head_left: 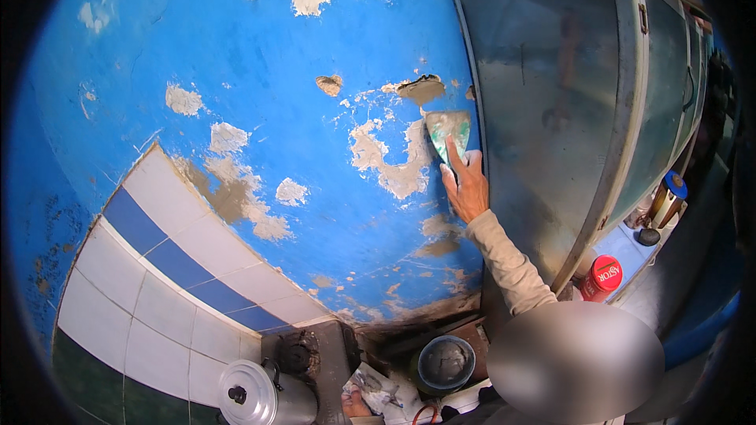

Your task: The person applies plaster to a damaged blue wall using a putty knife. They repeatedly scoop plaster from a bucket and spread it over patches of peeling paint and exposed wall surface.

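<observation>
My right hand (470, 189), in a beige sleeve, is closed round a putty knife (446, 127), its index finger laid along the blade. The wide, green-smeared blade is against the blue wall (315, 142), beside a rough whitish putty patch (403, 177). Above it is a broken hollow (425, 90) with grey-brown filling. Low in the view, my left hand (356, 404) shows only in part. It seems to grip a pale, putty-smeared piece (376, 386) whose kind I cannot make out.
A glass-panelled cabinet (543, 71) stands close right of the knife. Below are a bucket (446, 362) with grey material, a lidded metal pot (248, 395) and a stove (303, 354). White and blue tiles (169, 299) cover the lower left wall. A red tin (602, 277) sits right.
</observation>
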Demonstrator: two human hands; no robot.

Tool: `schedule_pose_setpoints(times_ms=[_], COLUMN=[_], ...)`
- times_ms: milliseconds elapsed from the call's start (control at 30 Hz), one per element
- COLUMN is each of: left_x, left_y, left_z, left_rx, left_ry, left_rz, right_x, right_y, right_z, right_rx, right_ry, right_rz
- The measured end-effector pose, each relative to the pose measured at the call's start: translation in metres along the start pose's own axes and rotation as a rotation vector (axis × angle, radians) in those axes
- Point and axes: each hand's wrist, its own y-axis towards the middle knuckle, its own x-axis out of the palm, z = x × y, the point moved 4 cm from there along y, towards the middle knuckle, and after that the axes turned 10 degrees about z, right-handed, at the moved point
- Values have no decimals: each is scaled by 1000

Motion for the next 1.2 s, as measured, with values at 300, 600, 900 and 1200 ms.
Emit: schedule_pose_setpoints(times_ms=[300, 600, 900, 1200], left_x=[-28, -16, -6, -9], left_y=[11, -3, -3, -7], left_z=[-24, -1, -1, 7], left_rx=[-134, -128, -99, -78], left_ry=[-51, -146, -142, -252], left_rz=[-397, -80, -41, -82], right_x=[28, 39, 34, 8], right_y=[30, 44, 23, 21], right_z=[2, -1, -1, -14], right_rx=[-11, 55, 144, 36], right_ry=[-96, -243, -184, -56], right_rz=[154, 75, 9, 164])
